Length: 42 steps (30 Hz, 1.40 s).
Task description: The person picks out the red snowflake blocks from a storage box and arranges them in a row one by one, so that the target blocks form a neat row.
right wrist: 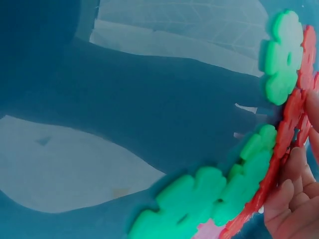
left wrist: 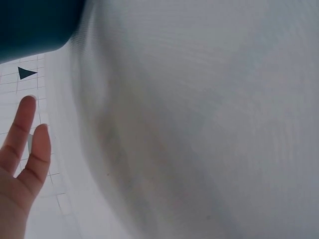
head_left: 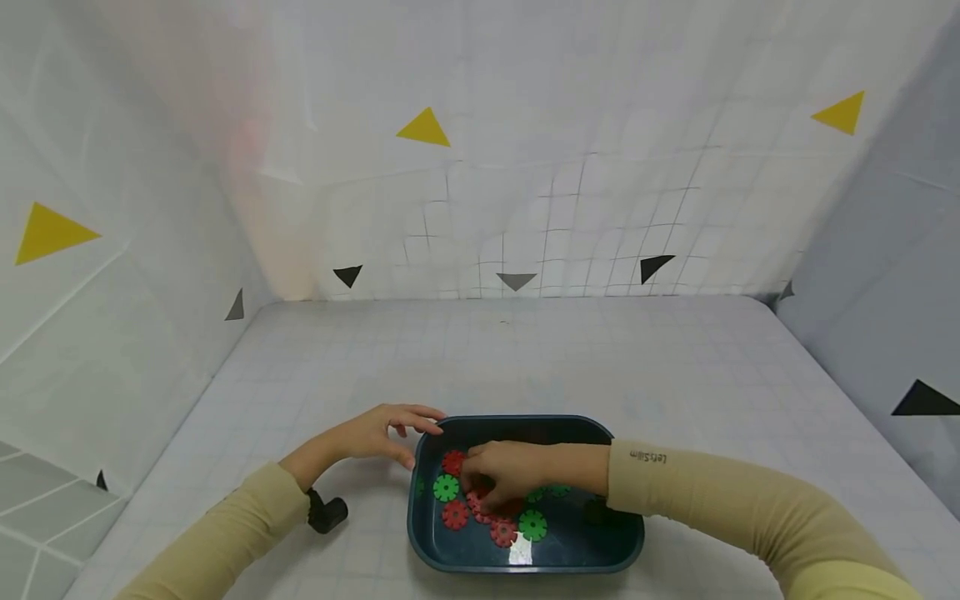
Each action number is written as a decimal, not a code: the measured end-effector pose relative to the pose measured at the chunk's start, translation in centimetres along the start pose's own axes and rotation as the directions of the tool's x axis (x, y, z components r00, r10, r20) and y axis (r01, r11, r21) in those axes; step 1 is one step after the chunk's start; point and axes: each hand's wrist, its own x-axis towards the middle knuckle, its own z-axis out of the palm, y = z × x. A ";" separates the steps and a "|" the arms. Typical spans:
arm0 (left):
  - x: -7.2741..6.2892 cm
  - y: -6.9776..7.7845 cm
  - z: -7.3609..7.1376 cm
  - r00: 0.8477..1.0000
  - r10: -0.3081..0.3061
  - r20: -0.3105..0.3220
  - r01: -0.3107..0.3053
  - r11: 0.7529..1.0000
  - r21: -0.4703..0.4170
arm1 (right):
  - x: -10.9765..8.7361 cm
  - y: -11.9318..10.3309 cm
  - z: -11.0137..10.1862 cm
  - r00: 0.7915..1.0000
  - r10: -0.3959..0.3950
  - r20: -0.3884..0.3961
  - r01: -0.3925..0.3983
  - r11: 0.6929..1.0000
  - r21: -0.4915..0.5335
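A dark blue plastic basin (head_left: 577, 557) stands on the table with red, pink and green flower-shaped discs inside. My right hand (head_left: 506, 471) reaches down into it, thumb and fingers curled at the red discs (right wrist: 293, 114). Its fingertips meet those discs in the right wrist view, where green discs (right wrist: 192, 201) lie alongside. Near the basin's left side, a green disc (head_left: 446, 487) and a red disc (head_left: 454, 515) lie flat. My left hand (head_left: 386, 432) holds nothing, its fingers spread and relaxed, with fingertips right at the basin's left rim.
A small black cylindrical object (head_left: 327, 512) shows below the left wrist, at the sleeve cuff. The white table (head_left: 517, 350) is bounded by white sheets with yellow and black triangles at the back and both sides.
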 end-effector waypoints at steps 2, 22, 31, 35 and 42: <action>0.0 0.0 0.0 1.000 0.002 0.000 -0.002 1.000 0.001 | -0.1 0.0 0.0 1.000 -0.023 -0.010 0.023 1.000 0.008; 0.1 0.0 -0.1 1.000 0.005 -0.001 -0.005 1.000 0.014 | -0.2 0.6 0.2 0.999 -0.051 0.015 0.048 0.986 0.157; 0.0 0.0 -0.1 1.000 0.009 -0.001 -0.009 1.000 0.013 | -0.2 0.7 -0.1 1.000 -0.013 0.009 0.010 0.974 0.228; 0.1 0.0 -0.1 1.000 0.004 -0.003 -0.004 1.000 0.013 | -0.6 0.6 -0.7 0.999 0.000 -0.036 0.010 0.963 0.269; 0.2 0.1 -0.1 1.000 0.024 -0.003 -0.023 0.999 0.030 | -1.4 0.0 -2.5 0.994 0.043 -0.100 -0.014 0.960 0.280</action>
